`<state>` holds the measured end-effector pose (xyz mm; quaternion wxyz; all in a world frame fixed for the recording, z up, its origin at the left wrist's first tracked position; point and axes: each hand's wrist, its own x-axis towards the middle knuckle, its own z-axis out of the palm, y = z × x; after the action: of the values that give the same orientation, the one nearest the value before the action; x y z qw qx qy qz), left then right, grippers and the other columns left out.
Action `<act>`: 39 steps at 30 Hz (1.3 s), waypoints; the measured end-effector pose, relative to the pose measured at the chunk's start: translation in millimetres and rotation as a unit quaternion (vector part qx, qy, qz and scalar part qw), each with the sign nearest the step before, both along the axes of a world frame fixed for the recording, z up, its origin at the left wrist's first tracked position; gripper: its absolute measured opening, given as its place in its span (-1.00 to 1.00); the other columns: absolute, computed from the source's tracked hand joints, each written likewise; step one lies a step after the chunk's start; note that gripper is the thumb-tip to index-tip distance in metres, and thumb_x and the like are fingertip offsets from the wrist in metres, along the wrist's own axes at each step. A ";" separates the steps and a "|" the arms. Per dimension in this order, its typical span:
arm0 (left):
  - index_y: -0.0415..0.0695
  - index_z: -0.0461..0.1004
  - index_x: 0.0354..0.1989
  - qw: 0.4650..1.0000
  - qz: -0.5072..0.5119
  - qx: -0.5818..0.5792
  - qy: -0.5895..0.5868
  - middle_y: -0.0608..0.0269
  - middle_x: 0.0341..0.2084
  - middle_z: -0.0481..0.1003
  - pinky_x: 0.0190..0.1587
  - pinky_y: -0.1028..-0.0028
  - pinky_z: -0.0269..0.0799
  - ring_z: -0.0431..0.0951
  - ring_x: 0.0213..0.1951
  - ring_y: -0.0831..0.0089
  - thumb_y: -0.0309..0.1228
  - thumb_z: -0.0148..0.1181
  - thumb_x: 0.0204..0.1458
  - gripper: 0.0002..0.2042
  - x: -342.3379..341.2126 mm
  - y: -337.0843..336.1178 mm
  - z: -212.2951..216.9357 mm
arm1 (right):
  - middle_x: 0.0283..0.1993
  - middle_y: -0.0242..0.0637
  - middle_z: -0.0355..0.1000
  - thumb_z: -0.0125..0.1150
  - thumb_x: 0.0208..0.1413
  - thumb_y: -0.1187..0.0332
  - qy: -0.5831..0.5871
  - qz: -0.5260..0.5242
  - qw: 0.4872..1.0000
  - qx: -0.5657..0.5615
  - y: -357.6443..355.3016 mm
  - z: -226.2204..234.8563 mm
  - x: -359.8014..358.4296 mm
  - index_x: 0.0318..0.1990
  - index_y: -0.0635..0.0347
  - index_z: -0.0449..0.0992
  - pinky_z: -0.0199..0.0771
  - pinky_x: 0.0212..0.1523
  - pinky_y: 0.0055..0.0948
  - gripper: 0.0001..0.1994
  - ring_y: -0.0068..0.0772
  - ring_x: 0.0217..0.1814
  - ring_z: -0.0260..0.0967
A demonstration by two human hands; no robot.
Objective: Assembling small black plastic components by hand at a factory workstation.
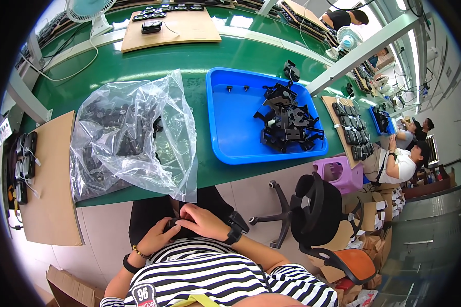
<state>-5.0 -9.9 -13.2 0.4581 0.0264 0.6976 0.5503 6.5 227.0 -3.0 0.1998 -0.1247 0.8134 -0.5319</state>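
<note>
Close to my body, below the table's front edge, my left hand and my right hand meet around a small black part. Fingers of both hands are closed on it, and they cover most of it, so its exact kind does not show. On the table just beyond lies a clear plastic bag full of small black parts. To its right stands a blue tray with a heap of black bracket-like pieces on its right side and two small black pieces near its far left.
A cardboard sheet with black devices lies at the left; another board is at the back. Beside me on the right are a black office chair, a purple stool and cardboard boxes. Other people sit farther right along the green table.
</note>
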 end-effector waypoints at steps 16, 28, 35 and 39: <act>-0.21 0.37 0.22 0.999 -0.025 -0.024 0.002 0.29 -0.26 0.51 -0.29 0.60 0.49 0.51 -0.38 0.61 -0.12 0.19 0.31 -0.53 -1.7 2.9 3.7 | -0.08 -0.12 0.41 0.20 0.33 0.27 0.012 -0.016 1.000 -0.004 -8.8 -17.6 10.3 0.01 0.23 0.46 0.49 -0.11 -0.27 -0.75 -0.08 -0.14 0.49; -0.22 0.40 0.19 0.999 -0.040 -0.032 0.004 0.29 -0.27 0.53 -0.30 0.58 0.49 0.51 -0.34 0.61 -0.13 0.21 0.30 -0.54 -4.7 9.8 8.7 | -0.09 -0.11 0.39 0.20 0.32 0.25 0.050 -0.022 0.998 0.043 -7.2 -17.7 16.5 0.01 0.26 0.49 0.47 -0.04 -0.27 -0.73 -0.08 -0.07 0.46; -0.29 0.48 0.08 0.999 -0.009 -0.020 0.024 0.10 -0.29 0.55 -0.21 0.43 0.45 0.55 -0.27 0.41 -0.09 0.26 0.24 -0.53 0.0 8.3 12.3 | -0.10 -0.16 0.38 0.21 0.32 0.30 0.044 0.016 0.999 0.004 -3.3 -25.2 13.6 0.02 0.25 0.49 0.47 -0.11 -0.29 -0.76 -0.14 -0.12 0.46; -0.29 0.48 0.06 0.998 -0.008 -0.006 0.057 0.08 -0.30 0.55 -0.18 0.40 0.45 0.55 -0.25 0.38 -0.09 0.25 0.24 -0.53 6.2 3.7 0.0 | -0.08 -0.12 0.40 0.21 0.32 0.30 0.067 -0.013 0.997 0.044 -9.8 -23.7 13.8 -0.02 0.25 0.48 0.46 -0.11 -0.22 -0.77 -0.06 -0.10 0.45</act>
<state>1.1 -6.2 -13.2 0.4224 0.0602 0.7253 0.5402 20.3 217.1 -26.8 0.1433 -0.1405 0.8493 -0.4883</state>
